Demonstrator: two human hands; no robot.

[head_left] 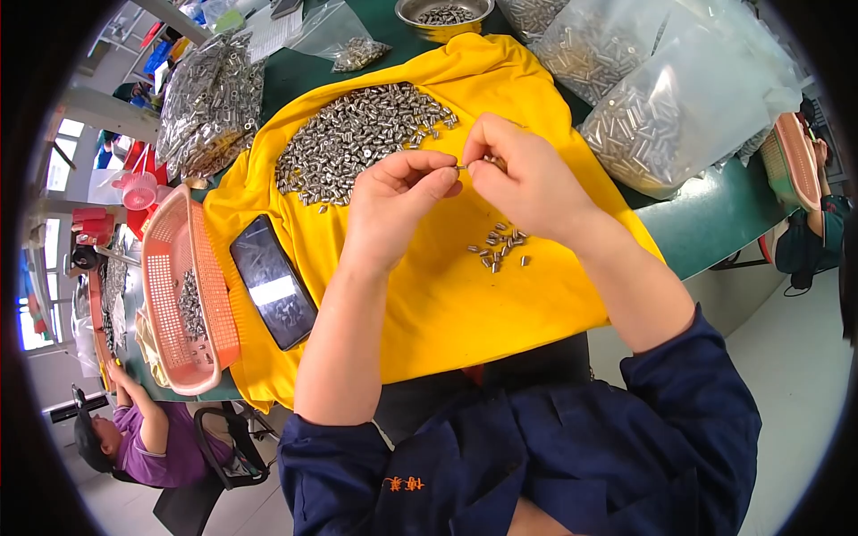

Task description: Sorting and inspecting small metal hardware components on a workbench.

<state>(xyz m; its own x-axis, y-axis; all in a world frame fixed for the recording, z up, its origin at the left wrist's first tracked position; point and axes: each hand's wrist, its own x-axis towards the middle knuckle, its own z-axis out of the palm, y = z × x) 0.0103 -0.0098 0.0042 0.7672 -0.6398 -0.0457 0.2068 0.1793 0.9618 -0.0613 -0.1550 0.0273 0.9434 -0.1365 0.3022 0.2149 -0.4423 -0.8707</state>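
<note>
A small metal pin (462,166) is pinched between the left hand (398,198) and the right hand (527,179), raised above a yellow cloth (447,295) spread on a green table (706,223). The pin's long axis is held roughly level, running from one hand across to the other; which end is which cannot be told at this size. Both hands are nearly closed, thumb and forefinger drawn narrow on the pin, the remaining fingers curled in.

Just below the right hand, a small cluster of pins (500,246) is scattered on the cloth. Beyond the hands, a broad heap of pins (357,134) is spread over the far part of the cloth. A dark phone (273,281) is laid screen-up on the cloth's left edge, beside a pink plastic basket (183,295) in which more metal parts are held.

Clear plastic bags of pins (643,116) are piled at the far right, another clear bag (210,103) at the far left, and a small bag (353,49) lies near a steel bowl (442,16) at the table's far edge. A seated person in purple (143,438) is seen at lower left.
</note>
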